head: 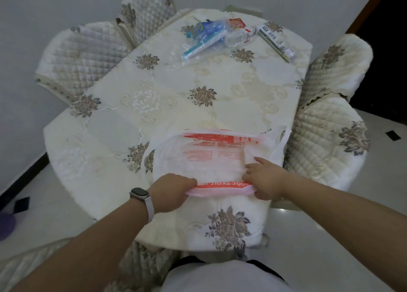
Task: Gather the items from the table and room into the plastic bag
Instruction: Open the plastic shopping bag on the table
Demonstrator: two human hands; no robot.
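Note:
A white plastic bag (211, 157) with red print lies at the table's near edge, its mouth spread wide. My left hand (172, 188) grips the bag's near rim on the left. My right hand (263, 178) grips the same rim on the right, with its forefinger stretched into the bag. At the table's far side lie a clear packet with blue items (203, 38), a crushed clear water bottle (239, 36) with a red label, a red-and-white wrapper (236, 23) and a long narrow box (276, 43).
The table (167, 98) wears a cream cloth with brown flowers. Quilted chairs stand at the far left (88, 56), the right (330, 128) and just under me (143, 265). A pale tiled floor (319, 232) shows around the table. A watch sits on my left wrist.

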